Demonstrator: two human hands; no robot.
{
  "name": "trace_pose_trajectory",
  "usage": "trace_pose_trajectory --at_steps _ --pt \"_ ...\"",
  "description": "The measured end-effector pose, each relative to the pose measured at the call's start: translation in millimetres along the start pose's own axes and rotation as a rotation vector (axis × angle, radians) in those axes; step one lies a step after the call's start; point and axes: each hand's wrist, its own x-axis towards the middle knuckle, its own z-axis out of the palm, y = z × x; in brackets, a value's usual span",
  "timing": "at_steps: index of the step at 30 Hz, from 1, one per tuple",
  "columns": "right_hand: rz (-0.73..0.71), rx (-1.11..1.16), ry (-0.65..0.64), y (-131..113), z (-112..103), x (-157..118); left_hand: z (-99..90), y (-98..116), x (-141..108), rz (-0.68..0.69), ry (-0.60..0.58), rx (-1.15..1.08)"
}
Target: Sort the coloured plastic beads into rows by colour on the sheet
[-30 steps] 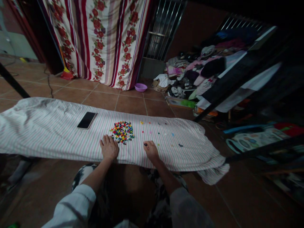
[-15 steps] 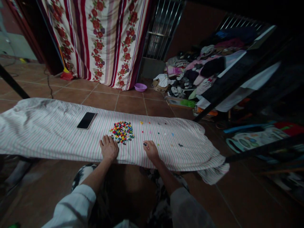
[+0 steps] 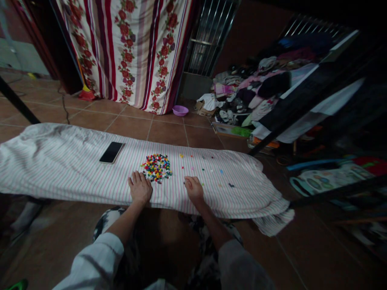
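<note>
A heap of small multicoloured beads (image 3: pixel 157 167) lies on the striped cloth (image 3: pixel 75 173). My left hand (image 3: pixel 140 188) rests flat on the cloth just below the heap's left edge, fingers stretched out and holding nothing. To the right of the heap, my right hand (image 3: pixel 194 189) is closed with its fingertips together; whatever may be inside them is hidden. A tiny dark bead (image 3: pixel 184 183) shows right beside those fingertips. Small groups sorted by colour are spread beyond, among them yellow beads (image 3: pixel 181 155), a green bead (image 3: pixel 203 169), blue beads (image 3: pixel 221 171) and dark beads (image 3: pixel 231 185).
A phone (image 3: pixel 111 152) lies on the cloth left of the heap. Dark frame bars (image 3: pixel 272 139) slant up at the right. Past the cloth are a tiled floor, a purple basin (image 3: pixel 180 110), a flowered curtain (image 3: pixel 139 52) and a pile of clothes (image 3: pixel 242 90).
My right hand has shifted slightly up and its fingers have curled further. The dark piece earlier at its fingertips now shows only as a speck beside them. My left hand stays put.
</note>
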Motion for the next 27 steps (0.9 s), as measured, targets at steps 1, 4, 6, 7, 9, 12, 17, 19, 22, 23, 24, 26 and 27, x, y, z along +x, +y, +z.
trace_pose_trajectory --at_steps 1,4,6,7,9,12,17,19,22,23,24,26,27 --pt "-0.005 -0.002 -0.011 -3 1 2 0.2 0 0 -0.003 -0.001 0.005" --pt "-0.03 -0.02 -0.046 -12 8 10 0.4 1 0 -0.003 -0.016 0.016" --pt "-0.046 -0.036 -0.083 -18 14 16 0.3 1 0 -0.002 -0.024 0.02" --pt "-0.05 -0.044 -0.104 -20 17 19 0.1 1 0 -0.003 -0.027 0.02" --pt "-0.055 -0.06 -0.144 -24 24 23 -0.7 1 0 -0.005 -0.031 0.015" --pt "-0.045 -0.088 -0.173 -27 33 29 -2.6 1 -1 -0.002 -0.037 0.0" --pt "-0.029 -0.131 -0.198 -30 44 36 -6.7 2 0 -0.007 -0.043 -0.01" --pt "-0.02 -0.146 -0.223 -33 46 40 -8.3 3 0 -0.006 -0.043 -0.015" --pt "0.009 -0.175 -0.259 -38 48 46 -10.1 3 1 -0.016 -0.047 -0.035" --pt "0.016 -0.185 -0.27 -40 48 48 -10.4 3 1 -0.019 -0.048 -0.042" --pt "0.022 -0.197 -0.282 -42 49 50 -10.4 4 1 -0.021 -0.05 -0.047" --pt "0.038 -0.231 -0.311 -46 49 53 -9.5 4 1 -0.022 -0.05 -0.051" --pt "0.051 -0.254 -0.329 -48 49 55 -8.7 4 1 -0.021 -0.047 -0.05"
